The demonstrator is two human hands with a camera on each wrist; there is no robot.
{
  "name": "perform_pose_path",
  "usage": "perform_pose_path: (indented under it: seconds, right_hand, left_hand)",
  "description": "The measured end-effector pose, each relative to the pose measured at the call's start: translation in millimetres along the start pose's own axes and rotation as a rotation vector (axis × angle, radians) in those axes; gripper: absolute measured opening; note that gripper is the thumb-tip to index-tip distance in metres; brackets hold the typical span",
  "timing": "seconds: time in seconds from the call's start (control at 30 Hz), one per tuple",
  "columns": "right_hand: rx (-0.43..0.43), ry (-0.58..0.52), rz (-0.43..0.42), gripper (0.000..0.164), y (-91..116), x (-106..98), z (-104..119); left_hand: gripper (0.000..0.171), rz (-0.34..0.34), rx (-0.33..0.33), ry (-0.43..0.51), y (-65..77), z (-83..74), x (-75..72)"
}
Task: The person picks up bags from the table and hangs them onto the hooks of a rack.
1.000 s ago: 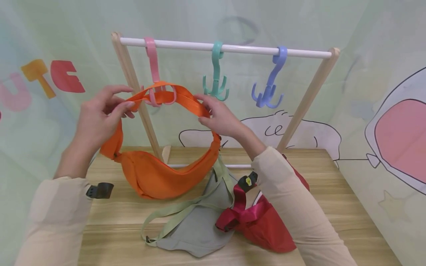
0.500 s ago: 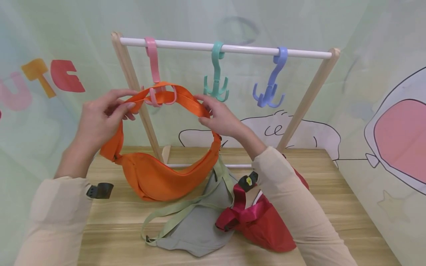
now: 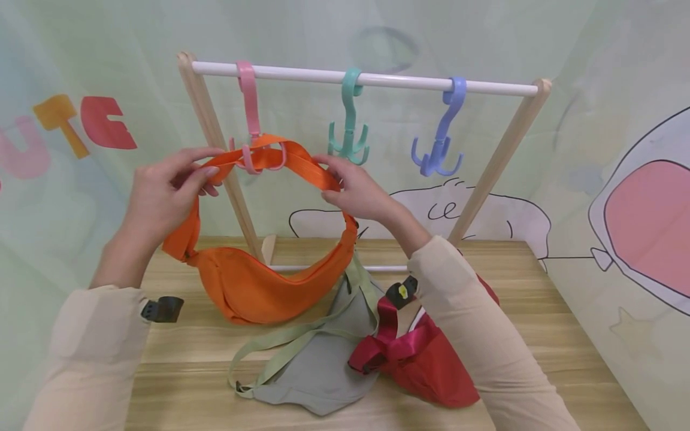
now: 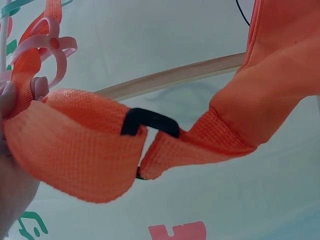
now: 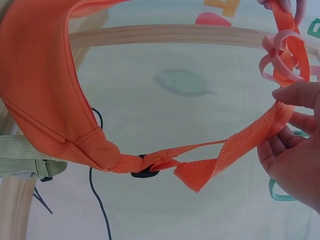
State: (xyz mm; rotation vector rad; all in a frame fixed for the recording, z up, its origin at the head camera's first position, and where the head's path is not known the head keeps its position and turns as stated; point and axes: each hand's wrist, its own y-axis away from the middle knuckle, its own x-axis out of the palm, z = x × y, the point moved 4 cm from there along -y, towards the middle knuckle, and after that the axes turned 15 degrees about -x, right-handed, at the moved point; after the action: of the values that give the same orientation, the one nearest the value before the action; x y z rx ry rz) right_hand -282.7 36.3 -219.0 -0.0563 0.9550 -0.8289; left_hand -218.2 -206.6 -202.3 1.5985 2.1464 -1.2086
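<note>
An orange waist bag [image 3: 269,293] hangs below both hands, its strap [image 3: 302,158] looped up over the prongs of a pink hook [image 3: 250,111]. My left hand [image 3: 164,194] pinches the strap left of the hook, between thumb and fingers. On the other side, my right hand [image 3: 358,185] holds the strap with thumb and fingers. In the left wrist view a black buckle [image 4: 150,122] joins the strap to the bag. The right wrist view shows the strap [image 5: 255,137] running between the right thumb and fingers, close to the pink prongs [image 5: 280,57].
A green hook [image 3: 349,120] and a blue hook [image 3: 444,129] hang from the white rail [image 3: 399,81] of a wooden rack. Beneath, on the wooden table [image 3: 183,359], lie a grey bag [image 3: 318,371] with green straps and a red bag [image 3: 436,371].
Between the frames, my left hand lowers slightly with the strap. The right hand stays almost still, and the strap remains over the pink hook.
</note>
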Motion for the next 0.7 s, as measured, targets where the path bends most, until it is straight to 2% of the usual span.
perform_pose_path:
  seconds: [0.2,0.7]
  right_hand:
    - [-0.009,-0.009,-0.006,0.057,-1,0,1]
    - [-0.044,-0.019,-0.014,0.065,-8,-2,12]
  left_hand:
    - [0.032,0.001,-0.01,0.004,0.2,0.0,-0.2]
    - [0.03,-0.001,0.031,-0.008,1.0,-6.1,-1.0]
